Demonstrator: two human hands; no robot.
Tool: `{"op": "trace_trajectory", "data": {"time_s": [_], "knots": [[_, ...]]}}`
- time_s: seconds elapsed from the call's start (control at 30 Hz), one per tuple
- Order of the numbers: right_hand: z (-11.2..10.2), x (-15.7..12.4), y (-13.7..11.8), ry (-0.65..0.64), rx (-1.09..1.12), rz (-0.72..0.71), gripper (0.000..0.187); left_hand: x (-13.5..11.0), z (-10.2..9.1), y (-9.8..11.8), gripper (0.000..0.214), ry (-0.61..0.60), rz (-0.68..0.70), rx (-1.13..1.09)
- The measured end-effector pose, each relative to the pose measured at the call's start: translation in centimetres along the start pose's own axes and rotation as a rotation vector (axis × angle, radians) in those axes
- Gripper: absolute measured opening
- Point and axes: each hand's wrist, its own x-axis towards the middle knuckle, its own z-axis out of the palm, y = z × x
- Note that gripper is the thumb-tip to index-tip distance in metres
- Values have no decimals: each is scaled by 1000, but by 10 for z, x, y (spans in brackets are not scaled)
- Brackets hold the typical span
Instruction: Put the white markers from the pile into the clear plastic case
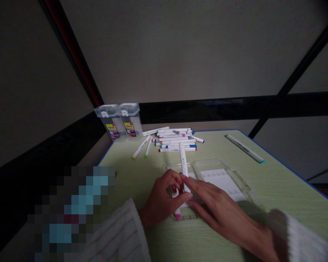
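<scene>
My left hand (161, 198) and my right hand (218, 211) meet over a clear plastic case (229, 171) that lies open on the pale green table (276, 182). Both hands pinch a white marker (183, 160) that points away from me, its far end toward the pile. A second marker with a pink end (177, 215) lies under my left hand at the case's near edge. Both wrists wear white knit sleeves.
A pile of several white markers with coloured caps (175, 140) lies at the table's far side; two loose ones (142, 147) lie left of it. Two clear boxes with yellow labels (120, 122) stand at the far left corner. One long marker (244, 148) lies far right.
</scene>
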Motion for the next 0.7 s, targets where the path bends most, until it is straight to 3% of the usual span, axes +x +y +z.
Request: {"op": "trace_trajectory", "data": {"time_s": [0.7], "knots": [[-7, 2, -5, -28, -16, -50, 36, -3, 1, 1, 22, -5, -72, 8]]}}
